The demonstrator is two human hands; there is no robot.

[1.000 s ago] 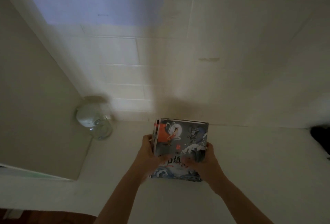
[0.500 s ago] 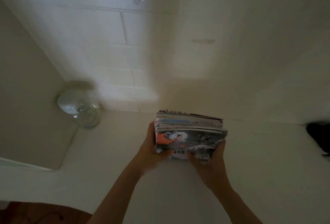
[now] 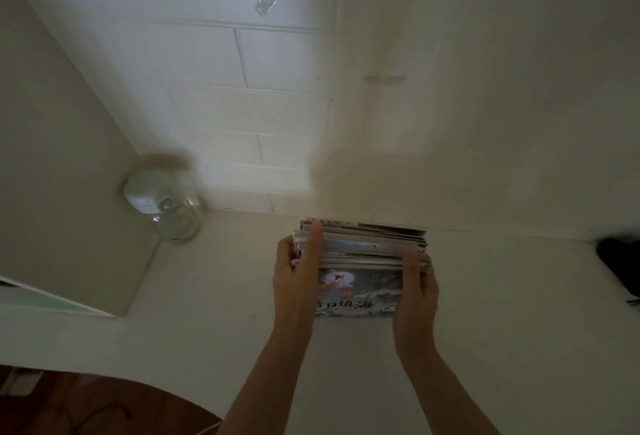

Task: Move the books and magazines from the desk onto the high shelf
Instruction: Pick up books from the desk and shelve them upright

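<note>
Both hands hold the stack of books and magazines (image 3: pixel 363 254) up overhead, one on each side. My left hand (image 3: pixel 294 282) has its grip on the stack's left edge: the thumb lies straight up along the front of the page edges, and the fingers curl around the side out of view. My right hand (image 3: pixel 415 292) has its grip on the right edge, thumb laid up against the front of the stack, the fingers wrapped behind where I cannot see them. Both forearms rise from the bottom of the frame and converge slightly toward the stack, wrists fairly straight.

The stack is tilted so I see the layered page edges across the top and the bottom cover below them, a dark illustrated cover (image 3: pixel 360 292) with a pale moon, waves and large characters. It sits against a pale surface close to where that surface meets a tiled wall (image 3: pixel 242 105); I cannot tell whether it already rests on the shelf or is only held by my hands.

Well to the left, a clear glass jar (image 3: pixel 162 206) appears blurred. A dark object (image 3: pixel 620 264) shows at the far right edge, too cut off to identify.
</note>
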